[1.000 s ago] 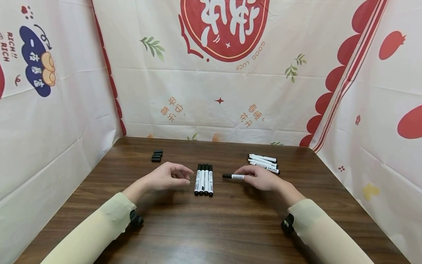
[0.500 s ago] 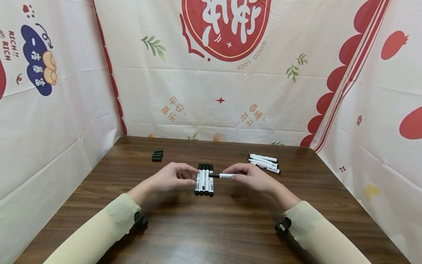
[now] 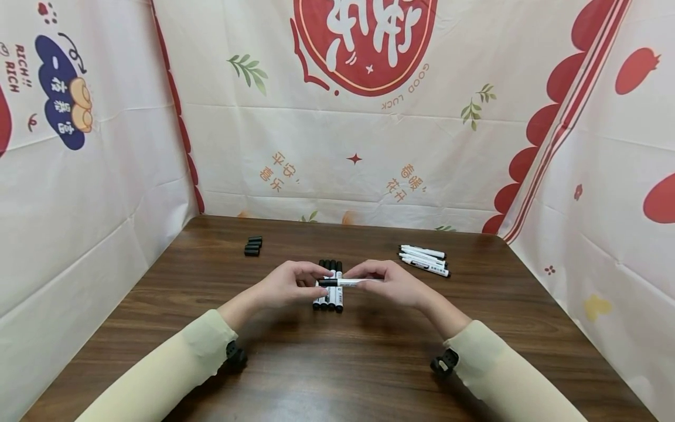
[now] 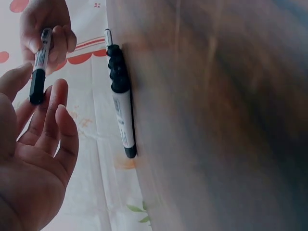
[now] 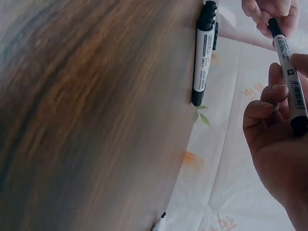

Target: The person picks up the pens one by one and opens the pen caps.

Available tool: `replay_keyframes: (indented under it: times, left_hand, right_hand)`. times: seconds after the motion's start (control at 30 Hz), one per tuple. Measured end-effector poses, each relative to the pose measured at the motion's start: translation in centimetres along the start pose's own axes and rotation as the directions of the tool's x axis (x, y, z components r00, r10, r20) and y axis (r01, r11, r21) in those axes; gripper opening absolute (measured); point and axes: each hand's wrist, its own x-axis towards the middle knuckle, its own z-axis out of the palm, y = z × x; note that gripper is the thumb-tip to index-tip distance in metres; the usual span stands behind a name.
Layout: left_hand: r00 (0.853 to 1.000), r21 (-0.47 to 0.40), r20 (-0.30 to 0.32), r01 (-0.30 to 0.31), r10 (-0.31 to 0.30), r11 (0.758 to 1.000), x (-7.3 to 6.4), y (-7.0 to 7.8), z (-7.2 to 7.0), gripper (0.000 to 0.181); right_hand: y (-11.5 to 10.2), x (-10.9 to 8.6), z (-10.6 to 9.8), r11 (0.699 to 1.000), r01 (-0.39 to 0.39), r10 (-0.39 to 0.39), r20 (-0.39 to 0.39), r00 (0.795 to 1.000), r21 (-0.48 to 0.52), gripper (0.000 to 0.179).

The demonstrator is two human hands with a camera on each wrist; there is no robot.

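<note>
My right hand [image 3: 392, 286] pinches a white marker [image 3: 348, 282] with a black cap, held level above the table. In the right wrist view, thumb and fingers grip the barrel of this marker [image 5: 291, 79]. The cap end points at my left hand [image 3: 295, 284], whose thumb and fingers are spread around the black cap [image 4: 37, 86]; in the left wrist view they look apart from it. Below both hands lies a row of several capped markers [image 3: 339, 302], side by side, partly covered by the hands and the held marker.
Several white markers without caps [image 3: 424, 262] lie in a loose group at the table's back right. Several loose black caps [image 3: 252, 246] lie at the back left. Printed cloth [image 3: 327, 135] hangs around the wooden table [image 3: 337, 363].
My right hand has carried the capped marker leftward, over the row. My left hand has moved right, so its fingers now stand around the cap end.
</note>
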Motion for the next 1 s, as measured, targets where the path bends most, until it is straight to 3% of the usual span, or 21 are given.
replay_keyframes:
  times: [0.27,0.5,0.7,1.0]
  left_hand:
    - [0.995,0.072,-0.081,-0.048,0.054,0.996,0.6,0.3,0.9,0.032]
    - [0.99,0.08,-0.117,-0.075,0.084,0.994,0.6,0.7,1.1,0.031]
    - [0.977,0.108,-0.171,-0.112,0.129,0.988,0.8,0.5,1.2,0.029]
    - [0.978,0.136,-0.162,-0.108,0.13,0.985,0.9,0.9,1.0,0.026]
  right_hand:
    - [-0.4,0.2,0.2,0.998,-0.031,0.031,0.014,0.999,0.05,0.027]
    - [-0.2,0.2,0.1,0.996,-0.065,0.064,0.029,0.998,0.066,0.029]
    - [-0.3,0.2,0.0,0.999,-0.032,0.032,0.006,0.999,-0.002,0.032]
    - [-0.6,0.3,0.4,0.99,0.053,-0.061,-0.059,0.996,-0.13,0.031]
